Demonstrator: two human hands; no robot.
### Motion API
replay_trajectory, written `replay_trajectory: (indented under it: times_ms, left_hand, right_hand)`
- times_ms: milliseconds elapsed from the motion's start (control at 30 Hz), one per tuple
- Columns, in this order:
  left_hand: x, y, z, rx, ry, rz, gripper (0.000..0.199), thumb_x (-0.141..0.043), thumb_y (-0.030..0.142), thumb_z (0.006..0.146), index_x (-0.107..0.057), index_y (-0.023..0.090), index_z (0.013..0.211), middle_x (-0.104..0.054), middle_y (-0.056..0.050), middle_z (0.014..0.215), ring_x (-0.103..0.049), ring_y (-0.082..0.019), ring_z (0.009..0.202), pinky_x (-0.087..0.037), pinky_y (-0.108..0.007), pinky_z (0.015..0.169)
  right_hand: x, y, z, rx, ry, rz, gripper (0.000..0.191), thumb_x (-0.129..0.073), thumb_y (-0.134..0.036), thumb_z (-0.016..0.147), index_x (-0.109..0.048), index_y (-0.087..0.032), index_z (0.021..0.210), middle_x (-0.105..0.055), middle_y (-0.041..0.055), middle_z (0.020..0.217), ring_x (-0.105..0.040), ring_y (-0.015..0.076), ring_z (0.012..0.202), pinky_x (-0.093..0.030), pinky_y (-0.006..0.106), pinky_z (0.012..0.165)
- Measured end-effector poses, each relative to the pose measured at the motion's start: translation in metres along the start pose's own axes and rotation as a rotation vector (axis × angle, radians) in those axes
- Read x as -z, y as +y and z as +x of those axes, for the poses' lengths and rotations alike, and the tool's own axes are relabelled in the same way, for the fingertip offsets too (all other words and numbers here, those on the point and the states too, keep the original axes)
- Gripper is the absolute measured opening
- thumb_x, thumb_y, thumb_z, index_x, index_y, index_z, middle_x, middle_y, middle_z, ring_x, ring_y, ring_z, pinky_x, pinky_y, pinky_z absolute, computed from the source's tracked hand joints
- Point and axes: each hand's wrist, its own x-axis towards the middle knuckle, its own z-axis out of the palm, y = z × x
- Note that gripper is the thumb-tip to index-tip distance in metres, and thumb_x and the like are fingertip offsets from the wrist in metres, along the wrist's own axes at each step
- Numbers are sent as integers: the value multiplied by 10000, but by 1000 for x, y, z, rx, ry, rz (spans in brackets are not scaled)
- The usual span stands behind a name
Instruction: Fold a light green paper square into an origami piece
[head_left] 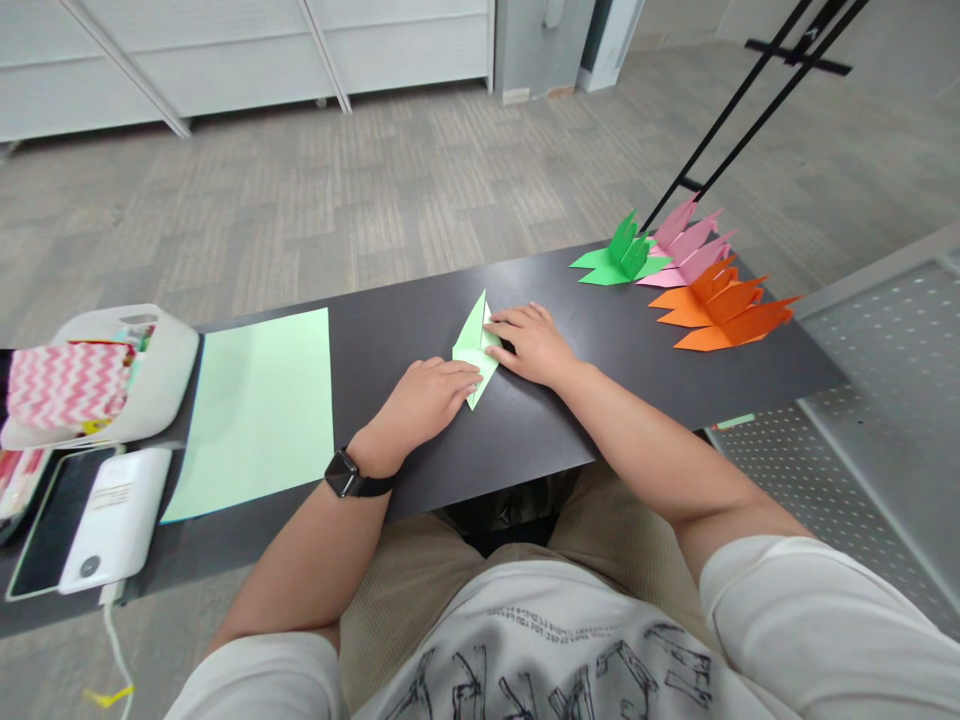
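A pale green piece of folded paper lies on the dark table, shaped like a narrow kite with a pointed top and bottom. My left hand, a black watch at its wrist, has its fingers close together, holding the lower part of the paper against the tabletop. From the right, my right hand touches the paper's upper right edge with its fingertips and thumb, which are spread apart. Part of the paper's lower half is covered by the left fingers.
Pale green sheets lie at left, near a white basket with a pink zigzag pouch, a white power bank and a phone. Folded green, pink and orange paper pieces stand at far right. Behind is a black stand.
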Motion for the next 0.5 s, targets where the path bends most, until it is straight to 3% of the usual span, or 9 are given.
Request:
replay_trajectory:
  times_ms: [167, 500]
  left_hand:
    - [-4, 4, 3, 6, 2, 65, 283, -697, 342, 1024, -786, 261, 1279, -746, -59, 1414, -689, -268, 1053, -487, -408, 851]
    - [-1, 5, 1, -3, -36, 63, 410, -732, 392, 1011, -716, 276, 1404, -712, -55, 1481, -676, -275, 1103, -488, -420, 912]
  right_hand:
    - [2, 0, -3, 8, -14, -9, 455, -650, -464, 1027, -714, -283, 1439, -680, 97, 1493, -555, 350, 1411, -228, 648, 1299]
    - [6, -2, -2, 2, -38, -12, 446, -647, -452, 1030, -716, -290, 1440, -672, 110, 1494, -551, 365, 1405, -238, 679, 1289]
